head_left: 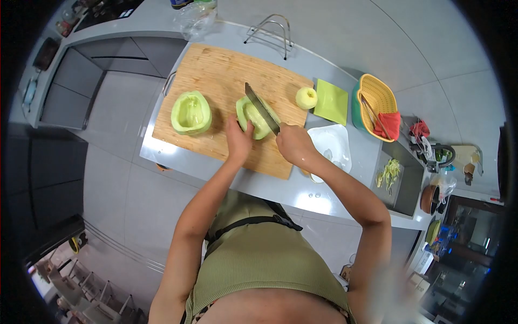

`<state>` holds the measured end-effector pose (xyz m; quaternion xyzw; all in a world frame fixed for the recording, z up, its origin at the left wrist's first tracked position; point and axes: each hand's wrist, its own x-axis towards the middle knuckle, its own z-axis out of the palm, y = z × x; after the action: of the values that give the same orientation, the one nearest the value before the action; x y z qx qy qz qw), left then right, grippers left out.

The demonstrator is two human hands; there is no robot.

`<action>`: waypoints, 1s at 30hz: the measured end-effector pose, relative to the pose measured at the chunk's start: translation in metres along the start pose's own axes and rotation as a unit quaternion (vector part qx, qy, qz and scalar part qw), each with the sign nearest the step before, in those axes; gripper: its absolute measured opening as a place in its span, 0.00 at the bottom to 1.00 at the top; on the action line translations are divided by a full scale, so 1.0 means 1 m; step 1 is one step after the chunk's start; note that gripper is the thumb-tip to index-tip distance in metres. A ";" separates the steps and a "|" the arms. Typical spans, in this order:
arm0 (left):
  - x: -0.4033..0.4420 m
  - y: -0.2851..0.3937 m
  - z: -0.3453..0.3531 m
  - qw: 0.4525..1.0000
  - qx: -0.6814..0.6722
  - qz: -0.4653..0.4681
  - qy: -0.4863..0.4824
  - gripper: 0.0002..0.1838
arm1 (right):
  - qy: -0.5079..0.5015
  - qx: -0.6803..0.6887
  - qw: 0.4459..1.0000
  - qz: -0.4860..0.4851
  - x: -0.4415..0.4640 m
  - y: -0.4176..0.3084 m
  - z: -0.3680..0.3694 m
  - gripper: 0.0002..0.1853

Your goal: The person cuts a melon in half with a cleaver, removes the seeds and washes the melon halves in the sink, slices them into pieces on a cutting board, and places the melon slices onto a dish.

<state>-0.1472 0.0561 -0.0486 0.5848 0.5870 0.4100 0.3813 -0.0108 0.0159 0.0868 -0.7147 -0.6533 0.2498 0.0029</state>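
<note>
A pale green melon half, hollowed in the middle, rests on the wooden cutting board. My left hand grips its near edge, thumb to the right and fingers along the left side. In my right hand is a kitchen knife, its blade slanting up and left across the melon half. Whether the edge has entered the flesh I cannot tell. Farther left on the board sits a second hollowed melon half, cut side up. A pale, peeled round fruit lies at the board's right edge.
Right of the board are a green square mat and a white tray. Beyond them stands a yellow basket with a red cloth. Peelings lie in the sink. A metal rack stands behind the board.
</note>
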 end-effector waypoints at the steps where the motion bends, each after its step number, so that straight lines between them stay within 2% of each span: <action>1: 0.000 0.004 -0.002 1.000 -0.005 -0.007 -0.011 0.17 | -0.005 -0.002 1.000 -0.003 0.003 0.000 0.002 0.10; 7: -0.002 0.008 -0.006 1.000 -0.014 0.021 -0.003 0.16 | -0.005 0.004 1.000 -0.011 0.022 0.010 0.023 0.11; 10: -0.003 0.006 -0.008 1.000 -0.026 0.006 0.002 0.16 | -0.007 0.008 1.000 0.025 0.023 0.006 0.039 0.12; 13: -0.005 0.002 -0.014 0.998 0.065 0.016 -0.012 0.18 | 0.027 0.029 0.999 0.013 0.025 0.016 0.041 0.11; 16: -0.003 -0.004 -0.015 0.998 0.043 -0.036 -0.018 0.19 | 0.039 0.064 0.997 -0.014 0.031 0.031 0.039 0.11; 19: -0.003 -0.010 -0.010 1.000 0.014 -0.016 -0.002 0.19 | 0.040 0.061 0.997 -0.026 0.031 0.030 0.035 0.11; 22: -0.001 -0.014 -0.002 0.997 0.039 0.048 0.054 0.16 | 0.060 0.059 0.996 -0.006 0.021 0.021 0.021 0.11; 30: 0.002 -0.016 0.007 0.998 0.034 0.019 0.056 0.17 | 0.025 0.035 0.999 -0.004 -0.004 0.004 -0.003 0.10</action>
<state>-0.1470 0.0582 -0.0661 0.5850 0.6097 0.4290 0.3195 -0.0058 0.0121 0.0893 -0.7176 -0.6465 0.2551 0.0452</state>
